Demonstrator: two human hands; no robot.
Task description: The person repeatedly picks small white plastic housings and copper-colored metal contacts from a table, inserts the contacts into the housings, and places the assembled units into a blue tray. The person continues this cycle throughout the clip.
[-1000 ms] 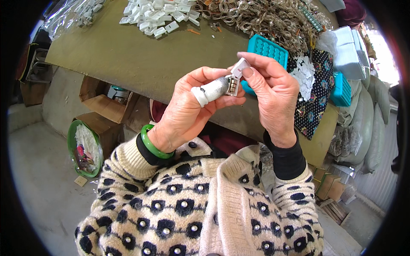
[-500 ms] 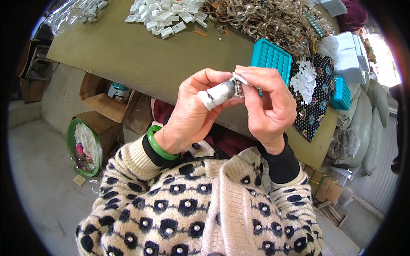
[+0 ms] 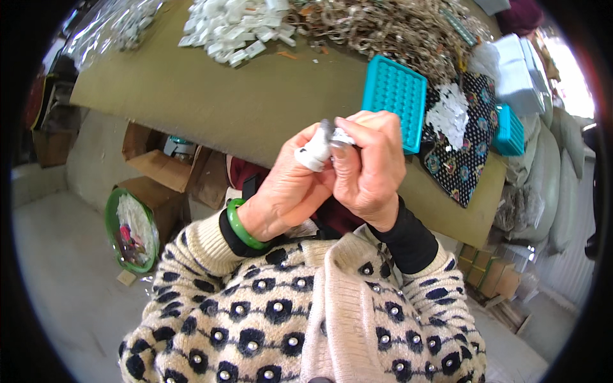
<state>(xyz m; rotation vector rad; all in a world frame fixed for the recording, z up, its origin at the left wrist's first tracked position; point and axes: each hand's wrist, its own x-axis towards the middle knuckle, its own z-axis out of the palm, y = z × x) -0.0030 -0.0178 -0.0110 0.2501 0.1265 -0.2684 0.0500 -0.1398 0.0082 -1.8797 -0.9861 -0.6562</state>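
A: Where to begin in this view?

B: At the centre, with the left hand (image 3: 274, 191), closed on a small white piece (image 3: 343, 136). Note also the white covering (image 3: 311, 158) over the thumb.

A: And the right hand (image 3: 373, 169)?

B: Facing the left from about 3 o'clock, gripping the same piece between thumb and bent forefinger.

A: How far along?

B: Judge as partway: one piece raised above the olive table (image 3: 191, 96) and pinched between both hands, not yet laid down. Impossible to tell whether finished or unfinished, being mostly hidden by the fingertips.

A: And lying apart, moving outward?

B: Near the hands, at 2 o'clock, a teal tray (image 3: 396, 96) with rows of round cups. Farther out, toward 3 o'clock, white flat scraps (image 3: 449, 118) on a dark patterned cloth (image 3: 450, 175); just beyond, a smaller teal basket (image 3: 509, 131). At 1 o'clock, a brownish tangle of loops (image 3: 383, 29). At 11 o'clock, a heap of white pieces (image 3: 230, 29), loose and, by judgement, a large stock beside the single one in hand.

A: And off the table?

B: At 8 o'clock, on the floor, a green basin (image 3: 112, 220) with pale material inside.
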